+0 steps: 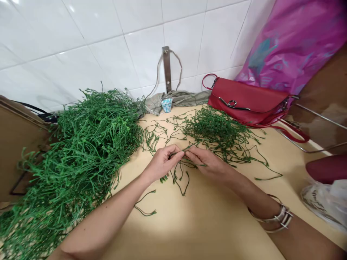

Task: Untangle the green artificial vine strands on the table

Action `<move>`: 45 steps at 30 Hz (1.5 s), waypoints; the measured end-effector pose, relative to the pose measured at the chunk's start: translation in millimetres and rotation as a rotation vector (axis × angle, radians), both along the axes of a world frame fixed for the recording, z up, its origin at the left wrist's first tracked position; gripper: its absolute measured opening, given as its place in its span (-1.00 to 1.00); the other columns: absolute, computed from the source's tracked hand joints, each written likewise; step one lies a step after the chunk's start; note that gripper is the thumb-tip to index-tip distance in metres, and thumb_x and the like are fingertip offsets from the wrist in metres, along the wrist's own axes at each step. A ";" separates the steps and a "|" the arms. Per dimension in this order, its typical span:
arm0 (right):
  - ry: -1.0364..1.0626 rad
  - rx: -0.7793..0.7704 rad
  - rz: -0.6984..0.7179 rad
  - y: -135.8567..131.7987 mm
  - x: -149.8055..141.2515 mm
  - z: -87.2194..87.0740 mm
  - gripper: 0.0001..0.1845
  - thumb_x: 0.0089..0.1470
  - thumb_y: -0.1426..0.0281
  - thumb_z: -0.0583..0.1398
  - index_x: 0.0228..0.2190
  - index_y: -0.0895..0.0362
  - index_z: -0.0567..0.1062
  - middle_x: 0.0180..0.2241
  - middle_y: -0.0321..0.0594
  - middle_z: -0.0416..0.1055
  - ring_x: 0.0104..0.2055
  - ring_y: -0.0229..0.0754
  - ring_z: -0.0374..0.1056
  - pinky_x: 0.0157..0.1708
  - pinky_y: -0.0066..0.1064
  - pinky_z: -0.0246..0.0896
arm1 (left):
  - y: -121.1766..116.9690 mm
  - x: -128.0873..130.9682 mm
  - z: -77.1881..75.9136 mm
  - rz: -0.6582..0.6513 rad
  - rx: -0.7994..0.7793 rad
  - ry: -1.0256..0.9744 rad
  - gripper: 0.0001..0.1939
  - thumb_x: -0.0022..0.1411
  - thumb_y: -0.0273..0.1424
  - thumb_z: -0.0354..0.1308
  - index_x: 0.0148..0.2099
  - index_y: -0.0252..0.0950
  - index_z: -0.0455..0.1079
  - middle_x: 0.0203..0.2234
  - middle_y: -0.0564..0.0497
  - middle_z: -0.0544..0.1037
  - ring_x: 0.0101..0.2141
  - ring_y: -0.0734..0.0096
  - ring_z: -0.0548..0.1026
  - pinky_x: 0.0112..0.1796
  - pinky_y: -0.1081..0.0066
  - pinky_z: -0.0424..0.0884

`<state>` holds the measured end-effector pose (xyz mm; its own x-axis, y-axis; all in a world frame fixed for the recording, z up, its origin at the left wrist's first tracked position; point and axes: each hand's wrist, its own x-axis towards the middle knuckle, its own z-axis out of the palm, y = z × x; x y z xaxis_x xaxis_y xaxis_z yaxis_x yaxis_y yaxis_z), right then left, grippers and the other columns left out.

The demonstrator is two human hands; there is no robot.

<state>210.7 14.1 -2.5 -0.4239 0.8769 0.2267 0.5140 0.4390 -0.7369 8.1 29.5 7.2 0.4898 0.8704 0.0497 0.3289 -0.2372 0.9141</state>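
My left hand (165, 159) and my right hand (204, 160) meet above the middle of the table, fingertips pinched on a thin green cord (187, 148). One of its ends (202, 165) pokes out below my right fingers. Under and between the hands, several loose cords (180, 182) lie on the tabletop. Left of them rises a big heap of bright green cords (97, 137) with frayed ends. A smaller, darker pile of cords (217, 131) lies just beyond my right hand. Nearer to me, a bent cord (146, 213) rests beside my left forearm.
A small blue-and-white cup (166, 104) stands by the tiled wall (141, 47). A red handbag (249, 97) sits at the back right, before a purple plastic bag (295, 47). A cardboard box (16, 151) stands at the left, and a clear plastic bag (328, 202) at the right edge.
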 end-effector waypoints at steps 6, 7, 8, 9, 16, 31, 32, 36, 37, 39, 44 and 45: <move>-0.276 0.314 -0.135 4.7 -3.3 -0.9 -0.76 0.20 0.53 0.02 -0.48 0.05 0.25 -0.56 -0.31 0.27 -0.49 -0.19 0.16 -0.33 -0.32 0.05 | 4.3 3.8 6.8 -0.022 -0.011 0.015 -0.60 0.36 -0.10 0.06 -0.41 -0.26 0.18 -0.61 0.19 0.11 -0.55 0.55 0.07 -0.50 0.45 0.00; -0.343 0.399 -0.148 8.0 -0.9 -0.6 -0.78 0.16 0.57 0.03 -0.47 0.06 0.29 -0.54 -0.28 0.30 -0.46 -0.17 0.19 -0.29 -0.29 0.05 | 4.6 4.7 8.5 -0.018 -0.015 -0.002 -0.60 0.35 -0.09 0.07 -0.41 -0.26 0.18 -0.61 0.19 0.09 -0.56 0.55 0.05 -0.51 0.45 -0.02; -0.405 0.462 -0.169 11.9 3.5 0.3 -0.78 0.14 0.59 0.03 -0.45 0.07 0.32 -0.52 -0.24 0.33 -0.44 -0.14 0.22 -0.26 -0.27 0.05 | 4.6 5.2 10.3 -0.017 -0.020 -0.025 -0.60 0.35 -0.08 0.08 -0.40 -0.26 0.19 -0.60 0.19 0.08 -0.56 0.56 0.04 -0.51 0.44 -0.04; -0.459 0.505 -0.210 16.2 10.4 1.7 -0.77 0.14 0.60 0.03 -0.45 0.07 0.35 -0.52 -0.21 0.35 -0.43 -0.13 0.23 -0.26 -0.26 0.03 | 4.3 4.9 12.1 -0.020 -0.027 -0.050 -0.60 0.33 -0.07 0.09 -0.40 -0.26 0.19 -0.59 0.19 0.08 -0.56 0.56 0.03 -0.52 0.44 -0.05; -0.503 0.527 -0.726 32.2 66.8 14.5 -0.64 0.38 0.34 -0.08 -0.34 0.09 0.44 -0.50 -0.14 0.37 -0.42 -0.03 0.27 -0.31 -0.21 0.00 | 4.2 -0.7 12.6 -0.012 -0.073 -0.170 -0.55 0.30 0.02 0.10 -0.38 -0.27 0.26 -0.53 0.14 0.18 -0.49 0.52 0.12 -0.44 0.45 0.09; 0.075 -0.059 0.080 11.8 15.7 14.4 -0.62 0.31 0.18 0.06 -0.28 0.09 0.59 -0.31 -0.20 0.57 -0.25 -0.14 0.45 -0.20 -0.31 0.37 | 3.8 5.5 -5.0 0.059 -0.002 0.018 -0.71 0.38 -0.14 0.06 -0.27 -0.27 0.30 -0.51 0.14 0.22 -0.48 0.50 0.16 -0.44 0.47 0.12; 0.094 -0.089 0.065 11.4 15.4 12.4 -0.66 0.27 0.18 0.10 -0.28 0.09 0.60 -0.31 -0.21 0.59 -0.26 -0.15 0.46 -0.22 -0.33 0.37 | 3.4 5.8 -6.0 0.069 -0.011 0.029 -0.69 0.37 -0.12 0.08 -0.28 -0.26 0.30 -0.53 0.16 0.20 -0.50 0.51 0.15 -0.46 0.47 0.09; 0.149 -0.102 -0.011 11.1 14.6 6.3 -0.77 0.18 0.26 0.18 -0.29 0.09 0.62 -0.34 -0.24 0.60 -0.28 -0.17 0.47 -0.24 -0.37 0.34 | 1.3 6.8 -2.7 0.064 -0.003 0.074 -0.66 0.37 -0.09 0.08 -0.29 -0.26 0.29 -0.53 0.16 0.22 -0.50 0.51 0.17 -0.46 0.46 0.10; 0.150 -0.084 -0.023 11.0 14.2 5.9 -0.77 0.18 0.28 0.17 -0.31 0.10 0.61 -0.35 -0.25 0.59 -0.29 -0.18 0.45 -0.25 -0.39 0.32 | 0.9 6.9 -0.7 0.053 0.015 0.088 -0.66 0.37 -0.10 0.07 -0.32 -0.26 0.28 -0.53 0.15 0.22 -0.49 0.51 0.18 -0.45 0.46 0.11; 0.131 -0.023 -0.048 10.8 13.3 5.9 -0.79 0.20 0.32 0.15 -0.33 0.10 0.58 -0.37 -0.25 0.56 -0.31 -0.19 0.42 -0.29 -0.40 0.29 | 0.3 6.7 3.1 0.019 0.049 0.116 -0.65 0.36 -0.12 0.07 -0.37 -0.26 0.25 -0.52 0.14 0.21 -0.46 0.50 0.18 -0.43 0.45 0.11; 0.123 0.142 -0.060 8.5 8.2 6.8 -0.83 0.23 0.40 0.12 -0.35 0.07 0.51 -0.36 -0.22 0.51 -0.27 -0.15 0.40 -0.21 -0.33 0.27 | -2.3 7.3 2.6 0.009 -0.069 0.120 -0.59 0.32 -0.01 0.09 -0.33 -0.26 0.29 -0.56 0.17 0.19 -0.52 0.53 0.15 -0.47 0.44 0.06; 0.146 0.134 -0.046 7.5 6.6 7.0 -0.83 0.23 0.41 0.12 -0.34 0.07 0.51 -0.34 -0.22 0.52 -0.25 -0.15 0.41 -0.20 -0.33 0.28 | -2.9 7.8 0.4 0.036 -0.095 0.128 -0.58 0.29 0.03 0.12 -0.32 -0.25 0.30 -0.58 0.19 0.19 -0.54 0.53 0.14 -0.49 0.45 0.04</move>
<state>217.2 21.7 4.5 -0.3382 0.8522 0.3992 0.4277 0.5171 -0.7414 15.9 26.6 7.5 0.4550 0.8854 -0.0948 0.4509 -0.1373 0.8819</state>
